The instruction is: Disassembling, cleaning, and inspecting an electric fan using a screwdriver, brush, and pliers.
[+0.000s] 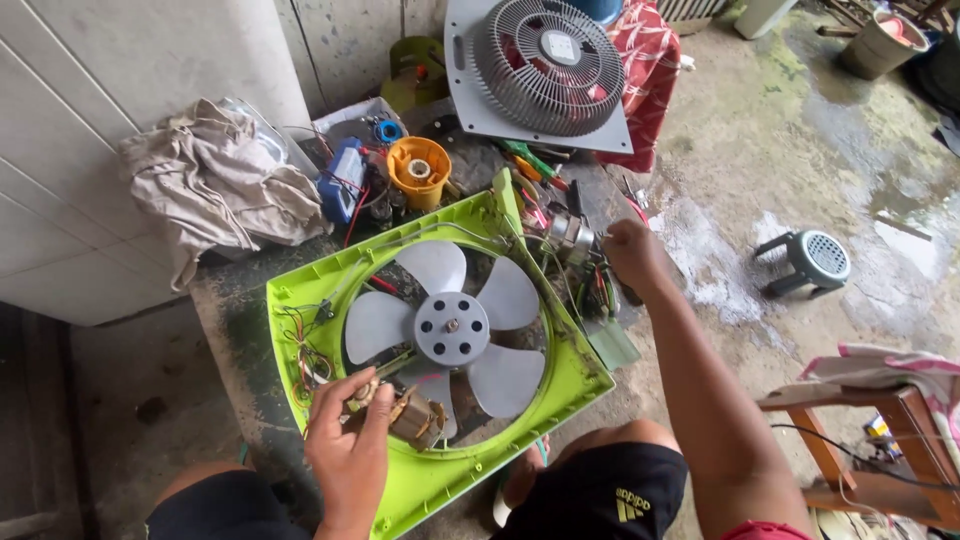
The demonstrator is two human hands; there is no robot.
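Left hand (348,448) is gripping the fan motor (410,412), fingers curled round its copper windings, holding it against the lower rim of the green fan housing (565,385), just below the grey blade hub (451,327). Right hand (632,250) is reaching into the tool pile (560,215) past the housing's far corner, fingers bunched (can't tell what it's pinching). Judgement: keeping the motor steady and its thin wires (305,355) slack is avoiding torn leads.

We see two bare arms with no sleeves on them. The left hand (348,452) and right hand (632,252) wear no gloves or rings. The knees are bare, below black shorts (600,495) with a yellow mark
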